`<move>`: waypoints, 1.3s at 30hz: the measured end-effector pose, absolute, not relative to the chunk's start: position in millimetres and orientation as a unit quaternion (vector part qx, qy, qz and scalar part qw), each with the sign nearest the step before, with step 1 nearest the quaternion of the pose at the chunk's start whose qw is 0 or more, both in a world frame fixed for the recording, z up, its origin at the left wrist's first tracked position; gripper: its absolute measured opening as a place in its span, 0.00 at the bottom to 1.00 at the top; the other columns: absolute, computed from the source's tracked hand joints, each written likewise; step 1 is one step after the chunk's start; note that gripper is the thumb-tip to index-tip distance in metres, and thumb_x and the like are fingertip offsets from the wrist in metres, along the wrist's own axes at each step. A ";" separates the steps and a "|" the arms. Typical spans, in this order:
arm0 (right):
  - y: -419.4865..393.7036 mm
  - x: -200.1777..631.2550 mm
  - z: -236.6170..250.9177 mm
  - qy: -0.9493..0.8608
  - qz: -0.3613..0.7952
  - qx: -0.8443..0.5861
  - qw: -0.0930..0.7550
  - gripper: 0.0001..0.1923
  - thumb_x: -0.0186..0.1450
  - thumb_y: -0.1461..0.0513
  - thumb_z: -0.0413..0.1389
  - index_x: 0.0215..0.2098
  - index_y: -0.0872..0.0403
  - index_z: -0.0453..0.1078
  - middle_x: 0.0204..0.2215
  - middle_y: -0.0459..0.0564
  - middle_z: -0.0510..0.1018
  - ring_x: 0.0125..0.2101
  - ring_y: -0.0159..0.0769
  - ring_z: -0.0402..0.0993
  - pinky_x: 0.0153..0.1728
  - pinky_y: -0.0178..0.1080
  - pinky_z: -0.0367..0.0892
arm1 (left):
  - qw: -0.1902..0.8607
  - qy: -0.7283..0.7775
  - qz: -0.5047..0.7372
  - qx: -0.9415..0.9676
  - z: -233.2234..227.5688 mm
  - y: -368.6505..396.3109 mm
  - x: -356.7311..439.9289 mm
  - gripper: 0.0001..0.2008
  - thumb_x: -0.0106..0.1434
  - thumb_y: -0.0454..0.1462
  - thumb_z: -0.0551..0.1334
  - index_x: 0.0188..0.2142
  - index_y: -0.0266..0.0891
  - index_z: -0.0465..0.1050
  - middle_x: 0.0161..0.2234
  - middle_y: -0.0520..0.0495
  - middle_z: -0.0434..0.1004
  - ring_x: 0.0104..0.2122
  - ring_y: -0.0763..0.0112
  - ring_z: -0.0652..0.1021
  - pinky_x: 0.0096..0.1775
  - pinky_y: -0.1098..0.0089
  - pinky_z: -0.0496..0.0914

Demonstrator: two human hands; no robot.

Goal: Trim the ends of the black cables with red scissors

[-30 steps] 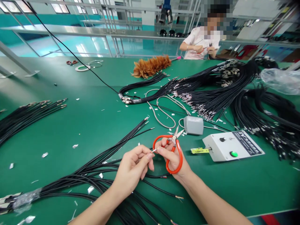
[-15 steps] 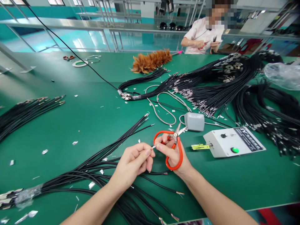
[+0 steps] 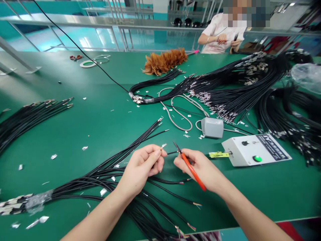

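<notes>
Right now your left hand (image 3: 142,165) pinches the metal-tipped end of a black cable (image 3: 164,146) between thumb and fingertips, just above the loose bundle of black cables (image 3: 100,177) spread over the green table (image 3: 100,117). Your right hand (image 3: 200,169) is closed around the orange-handled scissors (image 3: 190,167), seen edge-on with the blades together and the tip pointing up-left, close to that cable end. Just beyond your right hand sit a white control box (image 3: 255,154) with a green button and a grey pedal (image 3: 212,127).
</notes>
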State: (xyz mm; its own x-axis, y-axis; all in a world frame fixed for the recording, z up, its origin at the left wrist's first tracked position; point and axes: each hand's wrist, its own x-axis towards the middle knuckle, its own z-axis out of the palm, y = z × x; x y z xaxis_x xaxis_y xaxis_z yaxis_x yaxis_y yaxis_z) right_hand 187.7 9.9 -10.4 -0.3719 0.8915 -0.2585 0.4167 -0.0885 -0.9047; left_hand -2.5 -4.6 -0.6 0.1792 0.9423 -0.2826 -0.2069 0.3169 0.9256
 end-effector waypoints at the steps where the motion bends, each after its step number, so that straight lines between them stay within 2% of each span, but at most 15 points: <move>1: 7.1 189.3 -8.3 -0.655 0.509 -0.524 0.194 0.21 0.61 0.49 0.59 0.22 0.52 0.59 0.18 0.40 0.60 0.21 0.29 0.53 0.21 0.33 0.51 | 0.662 0.470 0.435 0.390 0.0 -4.7 -2.8 0.14 0.60 0.45 0.63 0.32 0.34 0.71 0.17 0.55 0.67 0.16 0.82 0.58 0.19 0.77 0.47; 4: 3.4 189.5 -3.2 -0.686 0.477 -0.536 0.123 0.23 0.61 0.48 0.58 0.20 0.52 0.57 0.17 0.40 0.58 0.20 0.29 0.50 0.20 0.33 0.48 | 0.665 0.466 0.435 0.389 -0.8 -4.7 -3.7 0.13 0.61 0.44 0.63 0.32 0.34 0.71 0.17 0.55 0.67 0.16 0.83 0.57 0.19 0.77 0.47; 7: 8.3 186.9 -0.3 -0.686 0.500 -0.522 0.089 0.23 0.59 0.46 0.59 0.19 0.52 0.59 0.16 0.39 0.57 0.19 0.28 0.48 0.19 0.33 0.46 | 0.671 0.457 0.428 0.397 -3.8 -4.5 -4.0 0.13 0.61 0.44 0.63 0.32 0.34 0.71 0.17 0.55 0.66 0.15 0.83 0.56 0.19 0.77 0.47; 11: 19.0 184.5 2.5 -0.672 0.559 -0.477 0.089 0.24 0.58 0.45 0.59 0.18 0.53 0.59 0.16 0.39 0.56 0.19 0.27 0.48 0.19 0.33 0.46 | 0.673 0.456 0.417 0.406 -8.0 -5.1 -3.5 0.13 0.62 0.44 0.62 0.32 0.34 0.71 0.16 0.56 0.66 0.15 0.83 0.58 0.18 0.79 0.48; 17: 25.4 181.7 12.7 -0.657 0.599 -0.456 0.044 0.26 0.60 0.44 0.55 0.18 0.52 0.55 0.16 0.38 0.53 0.19 0.27 0.47 0.19 0.33 0.47 | 0.673 0.462 0.413 0.403 -11.3 -7.6 -2.5 0.12 0.62 0.43 0.62 0.31 0.34 0.71 0.16 0.55 0.67 0.15 0.83 0.59 0.18 0.80 0.51; 24: 26.1 185.2 10.2 -0.669 0.569 -0.477 0.040 0.27 0.57 0.44 0.59 0.17 0.52 0.55 0.16 0.39 0.53 0.18 0.27 0.46 0.18 0.33 0.45 | 0.667 0.478 0.415 0.393 -8.7 -7.2 -0.2 0.13 0.59 0.44 0.64 0.29 0.34 0.71 0.15 0.55 0.67 0.14 0.83 0.60 0.17 0.81 0.51; 28: 25.1 183.1 8.3 -0.678 0.554 -0.482 0.028 0.27 0.60 0.43 0.56 0.19 0.52 0.53 0.17 0.38 0.51 0.19 0.27 0.45 0.19 0.33 0.44 | 0.660 0.477 0.423 0.397 -9.3 -8.1 0.8 0.14 0.59 0.45 0.64 0.29 0.34 0.70 0.15 0.55 0.66 0.15 0.83 0.61 0.17 0.81 0.51; 32: 21.1 181.3 3.7 -0.658 0.602 -0.451 0.037 0.26 0.64 0.43 0.51 0.20 0.52 0.54 0.16 0.38 0.52 0.19 0.27 0.47 0.20 0.33 0.46 | 0.668 0.458 0.440 0.389 -10.9 -9.2 0.3 0.14 0.60 0.44 0.64 0.29 0.34 0.70 0.14 0.57 0.64 0.14 0.84 0.58 0.17 0.81 0.49; 39: 6.6 199.4 -4.0 -0.634 0.565 -0.528 0.000 0.25 0.63 0.43 0.52 0.22 0.52 0.54 0.17 0.38 0.51 0.19 0.27 0.47 0.20 0.34 0.44 | 0.699 0.429 0.444 0.361 1.6 -6.4 -6.2 0.13 0.61 0.42 0.63 0.29 0.33 0.69 0.15 0.56 0.65 0.14 0.86 0.56 0.16 0.81 0.45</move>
State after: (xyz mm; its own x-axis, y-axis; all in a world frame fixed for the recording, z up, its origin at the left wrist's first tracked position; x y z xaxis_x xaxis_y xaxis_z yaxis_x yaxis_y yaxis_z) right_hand 199.4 6.6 -4.0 -0.4421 0.6696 -0.5968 0.6690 -0.1971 -0.7167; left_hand -6.2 -6.4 1.6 0.2369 0.9304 -0.2796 -0.3113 0.3454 0.8853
